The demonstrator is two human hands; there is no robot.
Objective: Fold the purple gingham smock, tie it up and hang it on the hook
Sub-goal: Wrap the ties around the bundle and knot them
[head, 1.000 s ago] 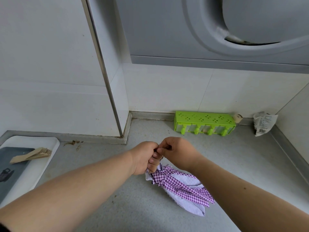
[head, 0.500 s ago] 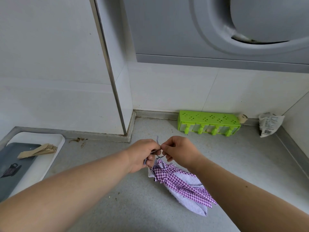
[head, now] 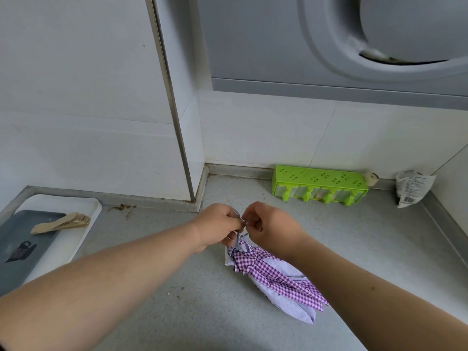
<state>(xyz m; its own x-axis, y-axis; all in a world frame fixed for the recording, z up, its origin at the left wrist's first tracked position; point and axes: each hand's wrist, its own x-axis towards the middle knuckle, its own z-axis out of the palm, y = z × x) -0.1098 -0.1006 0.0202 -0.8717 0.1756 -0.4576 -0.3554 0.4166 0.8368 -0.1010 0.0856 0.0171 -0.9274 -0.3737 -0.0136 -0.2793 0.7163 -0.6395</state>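
Note:
The purple gingham smock (head: pixel 273 277) lies on the grey counter as a narrow folded bundle, its checked straps knotted round the pale cloth. Its near end points toward the lower right. My left hand (head: pixel 219 225) and my right hand (head: pixel 271 222) meet just above the bundle's far end. Both pinch a thin string or loop (head: pixel 240 224) that comes out of that end. The fingertips hide most of the string. No hook is in view.
A green perforated rack (head: pixel 319 183) stands against the back wall, with a crumpled white packet (head: pixel 411 187) to its right. At the far left a white tray (head: pixel 83 231) holds a dark sheet and wooden sticks (head: pixel 62 222). A grey appliance front hangs above.
My hands have drawn slightly apart and now pinch a thin string at the bundle's top instead of clasping together. The view has shifted a little to the left.

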